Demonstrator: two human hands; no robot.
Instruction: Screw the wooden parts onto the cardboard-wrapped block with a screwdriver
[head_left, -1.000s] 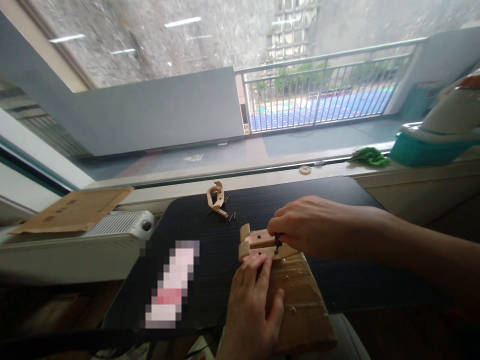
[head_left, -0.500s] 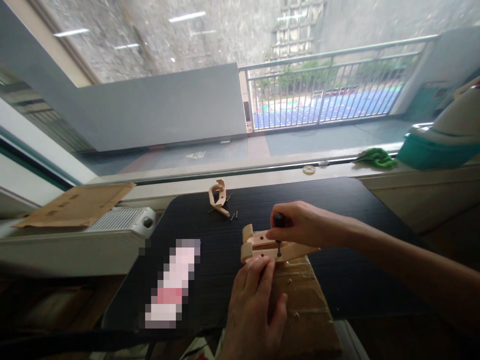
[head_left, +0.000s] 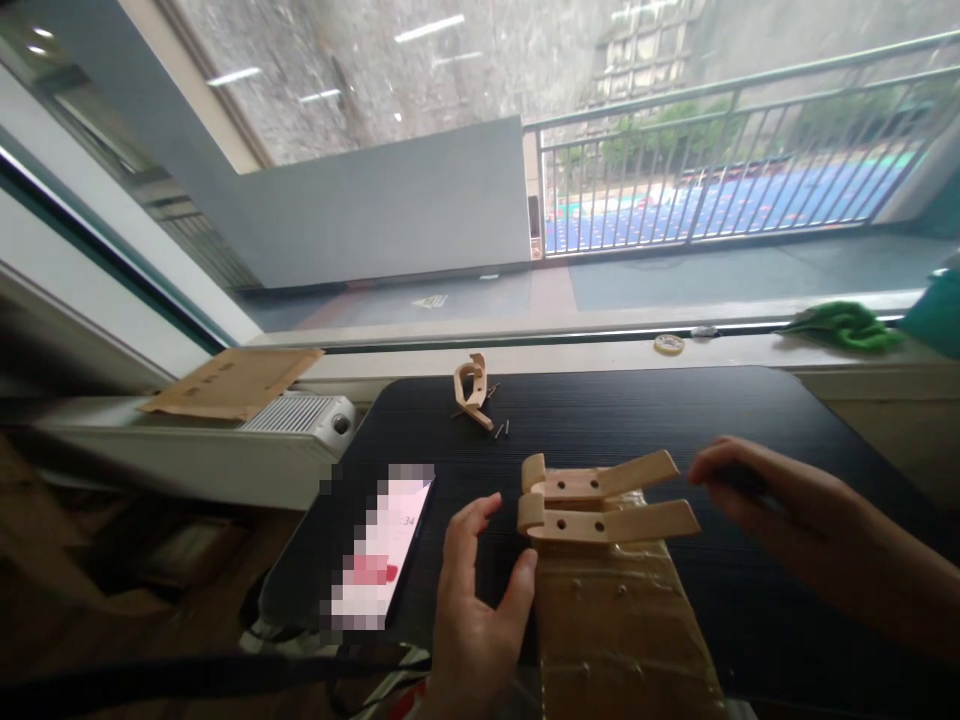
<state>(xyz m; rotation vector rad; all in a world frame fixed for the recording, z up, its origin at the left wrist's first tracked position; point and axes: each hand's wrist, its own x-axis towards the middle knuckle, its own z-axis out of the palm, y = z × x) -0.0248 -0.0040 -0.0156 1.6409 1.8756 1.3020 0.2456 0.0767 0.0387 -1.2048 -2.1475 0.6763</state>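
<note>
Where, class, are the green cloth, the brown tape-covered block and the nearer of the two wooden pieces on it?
Green cloth (head_left: 847, 326): head view, middle of its crumpled surface.
Brown tape-covered block (head_left: 615, 630): head view, bare top surface.
Nearer wooden piece (head_left: 580, 526): head view, between its two holes.

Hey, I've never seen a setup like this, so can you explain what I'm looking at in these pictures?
There's no machine here, just a person's bare hands. Every picture comes from one camera worn on the head, looking forward and down. Two pale wooden hooks lie across the far end of a brown, tape-covered block. The left hand is open beside them, holding nothing. The right hand is curled around a dark tool, too blurred to identify surely. On the black table are more wooden pieces, small screws and a partly pixelated phone.
</note>
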